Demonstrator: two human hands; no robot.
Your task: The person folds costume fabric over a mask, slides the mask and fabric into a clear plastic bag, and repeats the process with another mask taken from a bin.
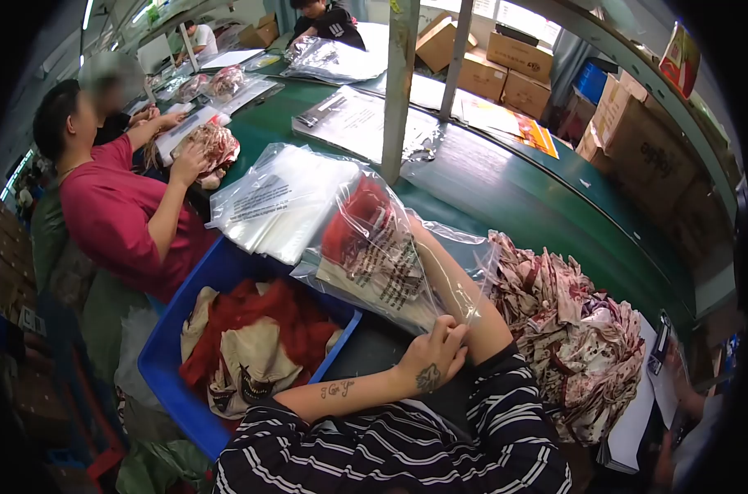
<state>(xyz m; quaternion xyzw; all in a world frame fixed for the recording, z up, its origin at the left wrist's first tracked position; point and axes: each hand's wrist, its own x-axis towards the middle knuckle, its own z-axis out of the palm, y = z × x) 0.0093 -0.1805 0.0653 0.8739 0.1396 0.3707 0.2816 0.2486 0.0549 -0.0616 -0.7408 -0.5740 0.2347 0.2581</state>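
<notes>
My left hand (pixel 441 356) is closed, pinching the near edge of a clear plastic bag (pixel 464 247) with dark printed text. My right forearm reaches into the bag's opening, and my right hand (pixel 413 226) is beside a red and cream soft item (pixel 362 222) inside. The fingers of that hand are hidden, so its grip cannot be made out. Under the bag's far left side lies a stack of flat clear bags (pixel 283 198). A blue bin (pixel 164 375) on my left holds more red and cream soft pieces (pixel 255 346), one with a dark jagged marking.
A heap of cream, red-stained cloth (pixel 567 337) lies on my right, beside white sheets (pixel 637 395). A metal post (pixel 399 90) rises from the green table (pixel 506 214). A co-worker in a red shirt (pixel 127 206) handles similar cloth at left. Cardboard boxes (pixel 518 70) stand behind.
</notes>
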